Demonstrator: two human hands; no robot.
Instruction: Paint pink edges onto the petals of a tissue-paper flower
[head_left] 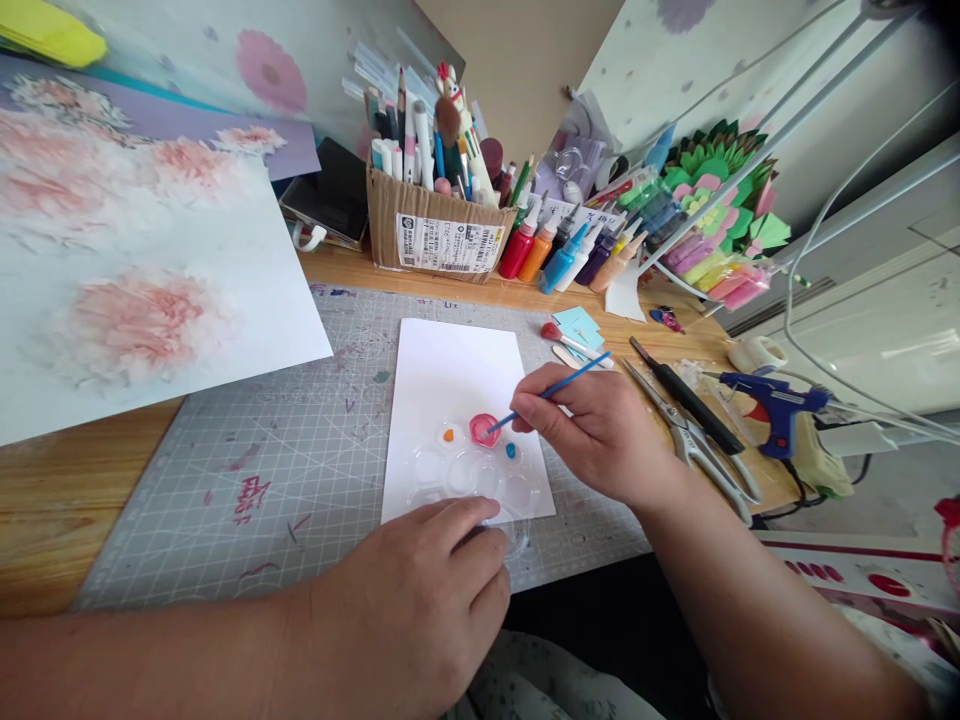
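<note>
My right hand (592, 425) pinches a thin blue brush (564, 380), its tip down in a well of pink-red paint (484, 430). That well is part of a clear round palette (463, 472), which also holds an orange dab (448, 435) and a blue dab (511, 450). My left hand (442, 575) rests at the palette's near edge, the index fingertip on its clear plastic and the other fingers curled. Beneath the palette lies a white sheet of paper (457, 365) on a grey cutting mat (300, 440).
A cardboard box (442, 235) of pens and brushes stands at the back, beside paint bottles (536, 250). Scissors (694, 445), a black-handled knife (686, 400) and a blue glue gun (776, 405) lie right. A large flower-printed sheet (247, 330) covers the left.
</note>
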